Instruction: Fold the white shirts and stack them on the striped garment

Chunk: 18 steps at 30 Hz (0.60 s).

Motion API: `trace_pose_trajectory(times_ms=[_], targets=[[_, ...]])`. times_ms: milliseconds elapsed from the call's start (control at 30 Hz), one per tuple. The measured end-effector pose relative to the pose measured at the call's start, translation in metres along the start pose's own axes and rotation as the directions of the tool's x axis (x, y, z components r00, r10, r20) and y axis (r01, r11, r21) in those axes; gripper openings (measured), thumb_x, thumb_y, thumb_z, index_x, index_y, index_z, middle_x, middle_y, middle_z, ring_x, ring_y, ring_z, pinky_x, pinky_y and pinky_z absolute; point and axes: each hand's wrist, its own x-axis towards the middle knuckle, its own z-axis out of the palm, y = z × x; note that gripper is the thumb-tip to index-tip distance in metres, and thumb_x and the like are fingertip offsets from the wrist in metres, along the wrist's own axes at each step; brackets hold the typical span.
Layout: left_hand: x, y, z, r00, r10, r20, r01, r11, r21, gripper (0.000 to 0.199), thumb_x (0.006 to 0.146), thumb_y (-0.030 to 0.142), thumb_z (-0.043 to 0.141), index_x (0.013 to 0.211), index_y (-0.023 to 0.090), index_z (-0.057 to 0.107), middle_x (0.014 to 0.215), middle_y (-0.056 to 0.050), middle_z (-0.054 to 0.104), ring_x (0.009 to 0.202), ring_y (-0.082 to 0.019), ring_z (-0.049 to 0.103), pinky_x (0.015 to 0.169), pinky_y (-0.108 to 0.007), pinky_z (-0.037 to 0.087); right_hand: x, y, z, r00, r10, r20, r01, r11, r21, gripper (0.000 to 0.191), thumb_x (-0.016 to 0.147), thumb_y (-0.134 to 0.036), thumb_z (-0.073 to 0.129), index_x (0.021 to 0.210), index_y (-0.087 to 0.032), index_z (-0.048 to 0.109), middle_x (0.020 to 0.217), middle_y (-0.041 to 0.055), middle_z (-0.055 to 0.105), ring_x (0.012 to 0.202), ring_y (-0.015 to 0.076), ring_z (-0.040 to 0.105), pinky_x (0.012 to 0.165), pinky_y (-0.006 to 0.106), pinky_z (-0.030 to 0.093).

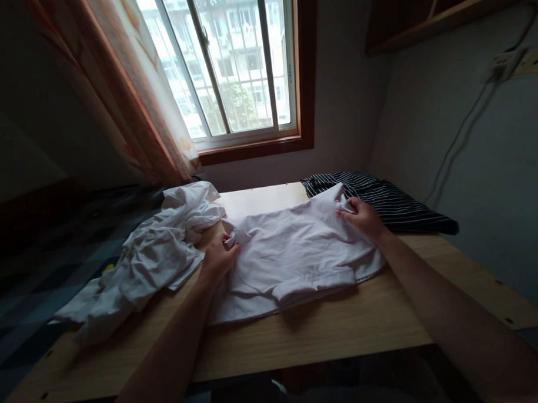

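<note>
A white garment [292, 242] lies spread across the wooden table, lightly wrinkled, with a folded flap near its front edge. My left hand [221, 254] pinches its far left corner, fingers closed on the cloth. At the far right corner, my right hand [362, 217] grips a bunched bit of the same cloth between thumb and fingers. A crumpled white cloth pile [151, 258] rests left of my left hand. Behind and beyond my right hand lies a black cloth with thin white stripes [383, 200].
The pale wooden table [318, 344] has its near edge below my forearms. To the left is a dark checked surface [29, 286]. A window [233, 67] and a patterned curtain [115, 83] are behind. A cord [454, 139] hangs down the right wall.
</note>
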Motion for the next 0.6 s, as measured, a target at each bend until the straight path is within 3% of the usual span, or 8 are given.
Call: trace_pose_trajectory(times_ms=[67,167,233,300,400,467,600], targets=[[0.004,-0.003,0.000,0.998,-0.056,-0.020,0.054,0.991,-0.121,0.033,0.069,0.038,0.065,0.096,0.019,0.058,0.092,-0.004,0.071,0.087,-0.023,0.068,0.076,-0.029,0.051,0.000,-0.004,-0.001,0.995,0.093,0.034,-0.098,0.965,0.242,0.037,0.066,-0.051,0.075,0.078,-0.023,0.052,0.071,-0.0040,0.060,0.065,0.0142,0.056,0.059,0.024,0.043],[0.007,-0.007,-0.001,0.982,-0.188,-0.014,0.173,0.929,-0.327,0.051,0.066,0.038,0.070,0.109,0.015,0.058,0.094,-0.007,0.071,0.087,-0.023,0.068,0.072,-0.029,0.052,0.000,-0.009,-0.008,0.950,0.263,0.170,-0.313,0.822,0.475,0.041,0.062,-0.044,0.082,0.086,-0.022,0.057,0.079,-0.0003,0.069,0.068,0.0168,0.064,0.061,0.026,0.052],[0.007,-0.008,-0.005,0.972,-0.227,0.061,0.231,0.876,-0.424,0.057,0.062,0.039,0.075,0.110,0.012,0.060,0.092,-0.007,0.072,0.085,-0.023,0.068,0.070,-0.028,0.052,-0.001,-0.014,-0.016,0.886,0.337,0.318,-0.455,0.757,0.468,0.038,0.065,-0.039,0.081,0.091,-0.021,0.061,0.084,0.0038,0.073,0.072,0.0199,0.068,0.063,0.030,0.057],[0.005,-0.007,-0.011,0.958,-0.201,0.203,0.276,0.835,-0.477,0.054,0.057,0.044,0.079,0.098,0.011,0.066,0.085,-0.007,0.072,0.079,-0.022,0.067,0.066,-0.027,0.050,-0.004,-0.018,-0.023,0.805,0.382,0.453,-0.563,0.732,0.383,0.032,0.071,-0.037,0.078,0.094,-0.019,0.065,0.090,0.0082,0.075,0.077,0.0227,0.071,0.065,0.032,0.059],[0.001,-0.005,-0.018,0.907,-0.179,0.381,0.366,0.783,-0.503,0.053,0.051,0.053,0.082,0.081,0.012,0.069,0.074,-0.007,0.072,0.071,-0.023,0.066,0.059,-0.028,0.049,-0.009,-0.025,-0.030,0.734,0.419,0.535,-0.616,0.742,0.264,0.030,0.079,-0.038,0.073,0.100,-0.017,0.068,0.102,0.0129,0.076,0.088,0.0261,0.073,0.069,0.034,0.062],[0.000,-0.006,-0.021,0.888,-0.195,0.416,0.398,0.780,-0.484,0.054,0.049,0.056,0.083,0.079,0.013,0.070,0.074,-0.008,0.073,0.071,-0.024,0.067,0.057,-0.029,0.050,-0.011,-0.028,-0.033,0.743,0.403,0.534,-0.576,0.792,0.203,0.032,0.080,-0.037,0.072,0.105,-0.017,0.069,0.110,0.0129,0.076,0.095,0.0277,0.072,0.077,0.036,0.062],[0.000,-0.008,-0.023,0.900,-0.169,0.403,0.335,0.858,-0.390,0.051,0.046,0.053,0.084,0.077,0.014,0.072,0.076,-0.008,0.074,0.073,-0.025,0.067,0.055,-0.027,0.048,-0.010,-0.030,-0.044,0.822,0.298,0.485,-0.383,0.920,0.084,0.041,0.075,-0.032,0.077,0.113,-0.018,0.070,0.117,0.0100,0.074,0.106,0.0297,0.070,0.091,0.038,0.058]])
